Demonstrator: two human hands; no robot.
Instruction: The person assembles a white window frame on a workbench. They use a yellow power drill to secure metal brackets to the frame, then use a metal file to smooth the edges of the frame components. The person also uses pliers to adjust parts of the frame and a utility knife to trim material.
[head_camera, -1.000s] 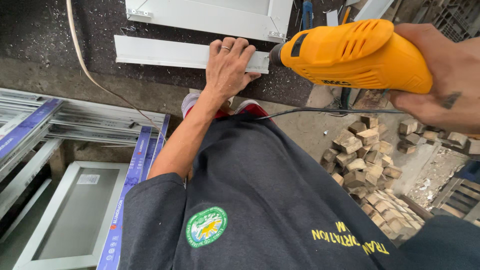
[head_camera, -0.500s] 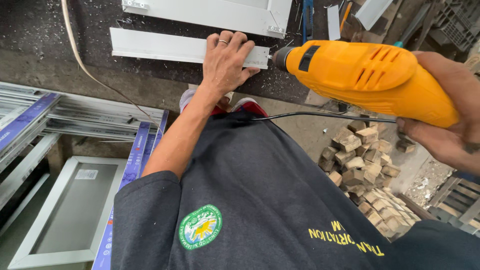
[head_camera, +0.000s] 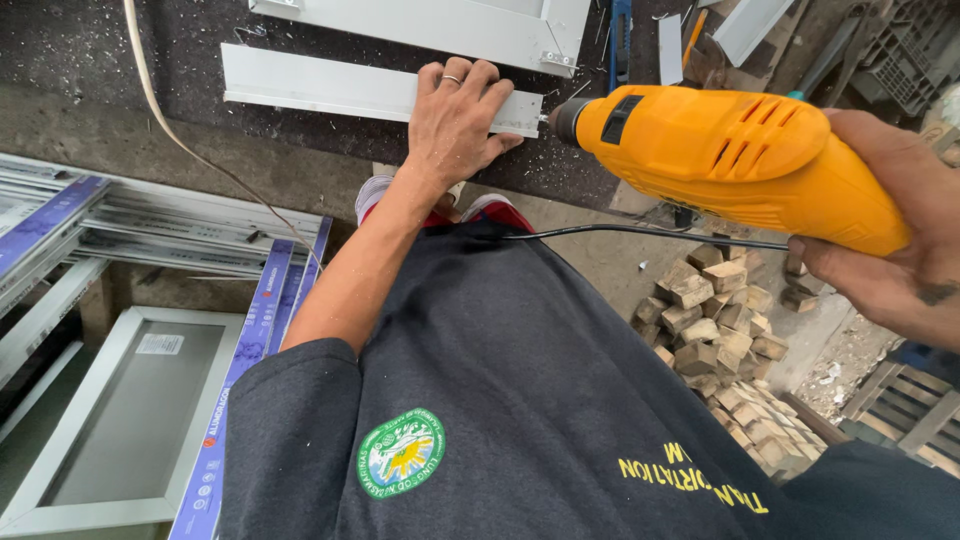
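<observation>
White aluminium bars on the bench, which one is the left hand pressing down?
The loose flat bar nearest the person, lying alone on the dark bench. The left hand lies flat on its right end, by the drill. The other belongs to a corner-jointed frame behind.

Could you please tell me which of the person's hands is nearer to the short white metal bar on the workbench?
Left. The left hand lies flat on the white bar, pressing it down. The right hand is off to the side, holding the orange drill.

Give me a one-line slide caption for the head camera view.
Left hand pressing a white metal strip flat on the dark workbench while the right hand aims a yellow drill at its end.
</observation>
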